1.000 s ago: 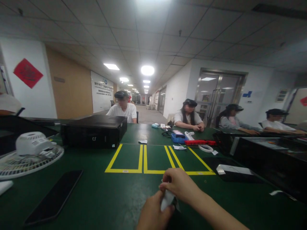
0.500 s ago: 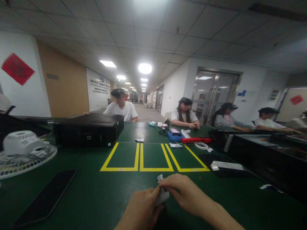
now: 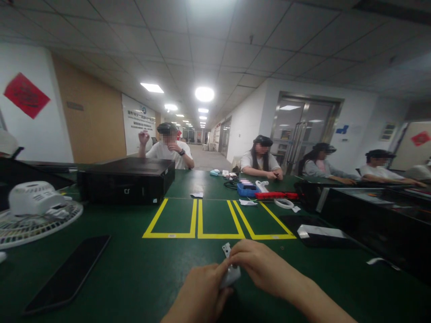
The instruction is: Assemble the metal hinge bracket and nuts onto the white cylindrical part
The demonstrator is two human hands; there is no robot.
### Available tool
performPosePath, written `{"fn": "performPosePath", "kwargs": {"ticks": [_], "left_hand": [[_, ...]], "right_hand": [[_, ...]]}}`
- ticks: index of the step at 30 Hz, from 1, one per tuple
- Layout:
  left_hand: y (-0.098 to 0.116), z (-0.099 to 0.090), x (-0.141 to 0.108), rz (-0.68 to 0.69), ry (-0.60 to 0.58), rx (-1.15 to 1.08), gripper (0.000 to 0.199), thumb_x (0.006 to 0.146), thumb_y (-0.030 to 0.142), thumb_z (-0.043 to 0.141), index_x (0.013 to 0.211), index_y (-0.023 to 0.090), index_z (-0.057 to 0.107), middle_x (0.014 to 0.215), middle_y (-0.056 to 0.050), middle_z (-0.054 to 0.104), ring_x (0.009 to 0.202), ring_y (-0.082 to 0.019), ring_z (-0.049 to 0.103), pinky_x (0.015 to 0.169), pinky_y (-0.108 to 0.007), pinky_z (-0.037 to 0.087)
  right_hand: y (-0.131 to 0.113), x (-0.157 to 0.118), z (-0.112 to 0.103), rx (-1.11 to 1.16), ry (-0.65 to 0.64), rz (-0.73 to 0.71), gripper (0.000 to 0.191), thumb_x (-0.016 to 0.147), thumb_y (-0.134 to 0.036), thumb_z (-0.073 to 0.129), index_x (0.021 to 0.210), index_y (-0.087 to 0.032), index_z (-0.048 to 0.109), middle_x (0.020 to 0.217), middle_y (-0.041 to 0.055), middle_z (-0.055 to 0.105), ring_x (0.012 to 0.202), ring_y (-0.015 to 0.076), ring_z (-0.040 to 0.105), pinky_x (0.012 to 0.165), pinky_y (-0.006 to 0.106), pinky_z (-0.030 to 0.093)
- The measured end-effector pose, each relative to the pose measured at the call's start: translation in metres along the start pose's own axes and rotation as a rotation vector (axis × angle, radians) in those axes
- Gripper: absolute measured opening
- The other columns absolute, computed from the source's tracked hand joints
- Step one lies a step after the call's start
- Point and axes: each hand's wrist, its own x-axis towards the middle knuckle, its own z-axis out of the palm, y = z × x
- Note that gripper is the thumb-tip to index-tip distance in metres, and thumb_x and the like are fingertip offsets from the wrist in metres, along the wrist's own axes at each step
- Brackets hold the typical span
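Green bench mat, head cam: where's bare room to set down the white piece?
Bare green mat between the black phone and the left hand on the white piece; also inside the yellow-taped boxes below the black computer case. Crowded: far end by the blue tray and red strip, and left around the desk fan.

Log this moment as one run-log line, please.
left hand grip: small white part | right hand grip: same part | surface: green workbench
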Motion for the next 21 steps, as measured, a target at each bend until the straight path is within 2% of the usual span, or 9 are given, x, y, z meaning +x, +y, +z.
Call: {"fn": "performPosePath", "kwargs": {"ticks": [4,7,10,14,17,21], "left_hand": [[-0.001,0.000,0.000,0.000,-0.011,-0.019,0.043,0.076,0.027,0.051,0.119,0.029,0.055,0.107,-0.006,0.068,0.093,-0.028,0.064,0.080,-0.037,0.047],[0.000,0.000,0.001,0.000,-0.016,-0.038,0.042,0.076,0.026,0.051,0.117,0.026,0.056,0.111,-0.008,0.067,0.096,-0.029,0.063,0.083,-0.037,0.047],[0.001,0.000,0.001,0.009,-0.030,-0.048,0.042,0.075,0.024,0.052,0.116,0.027,0.056,0.114,-0.008,0.066,0.099,-0.028,0.062,0.085,-0.038,0.046],[-0.001,0.001,0.002,0.005,-0.027,-0.038,0.042,0.076,0.025,0.052,0.117,0.029,0.054,0.109,-0.007,0.068,0.095,-0.028,0.063,0.082,-0.038,0.047],[-0.002,0.001,0.002,-0.002,-0.023,-0.032,0.044,0.075,0.025,0.053,0.119,0.031,0.053,0.109,-0.005,0.068,0.096,-0.027,0.063,0.082,-0.036,0.046],[-0.001,-0.001,0.002,-0.013,-0.033,-0.039,0.043,0.075,0.025,0.052,0.118,0.029,0.054,0.110,-0.006,0.067,0.096,-0.028,0.063,0.083,-0.037,0.046]], "right_hand": [[0.001,-0.001,0.002,0.172,0.048,0.006,0.039,0.085,-0.001,0.039,0.100,-0.020,0.069,0.099,0.0042,0.065,0.094,0.0166,0.058,0.083,0.026,0.046],[0.001,0.000,0.005,0.230,0.070,0.070,0.023,0.087,-0.011,0.053,0.101,-0.021,0.069,0.103,0.0036,0.066,0.098,0.0181,0.059,0.088,0.027,0.045],[0.001,0.004,0.009,0.120,0.098,0.158,0.019,0.078,-0.018,0.071,0.097,-0.020,0.070,0.102,0.0048,0.067,0.098,0.0216,0.059,0.088,0.030,0.044],[0.005,0.008,0.010,-0.088,0.111,0.232,0.005,0.080,-0.025,0.071,0.081,-0.020,0.072,0.079,0.0031,0.068,0.079,0.0203,0.061,0.073,0.029,0.045],[0.004,0.008,0.005,-0.123,0.088,0.168,0.005,0.083,-0.021,0.067,0.085,-0.021,0.072,0.082,0.0029,0.066,0.082,0.0192,0.059,0.072,0.027,0.043],[-0.005,0.006,-0.004,-0.135,0.031,0.068,0.017,0.085,-0.011,0.058,0.089,-0.022,0.071,0.090,0.0039,0.063,0.087,0.0185,0.057,0.073,0.026,0.043]]}}
